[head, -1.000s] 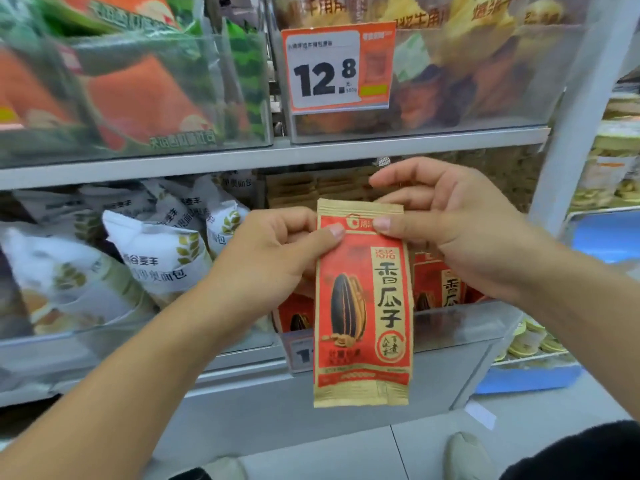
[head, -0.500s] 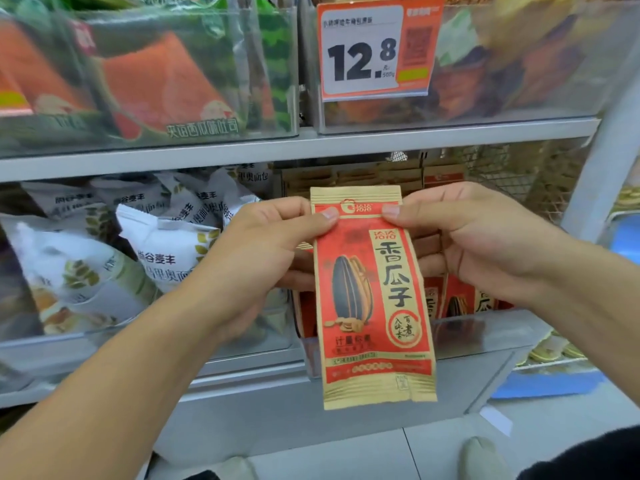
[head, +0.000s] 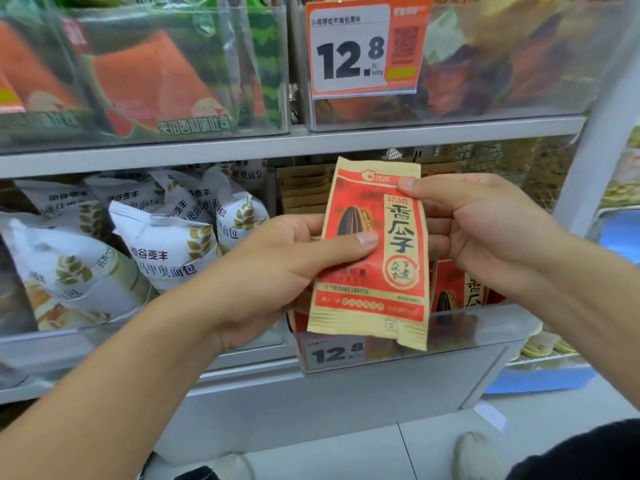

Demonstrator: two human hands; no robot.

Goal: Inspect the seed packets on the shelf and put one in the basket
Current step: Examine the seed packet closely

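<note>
Seed packet [head: 372,258]: red and tan, upright, tilting slightly, hanging in front of the lower shelf [head: 478,327]. Left hand [head: 277,271] is pinching its left edge, thumb lying across the front. Right hand [head: 485,230] is gripping the upper right edge, thumb on front, fingers curling behind. More red packets [head: 460,289] are standing in the bin behind. White bread bags [head: 162,251] are lying to the left. Price tag [head: 363,50] is hanging above.

Your left hand [head: 277,271] hides its fingers behind the seed packet [head: 372,254]; only the thumb shows in front. Your right hand [head: 485,230] covers the packet's upper right edge under its thumb. Below your right fingers, the shelved packets [head: 464,289] are half hidden.
</note>
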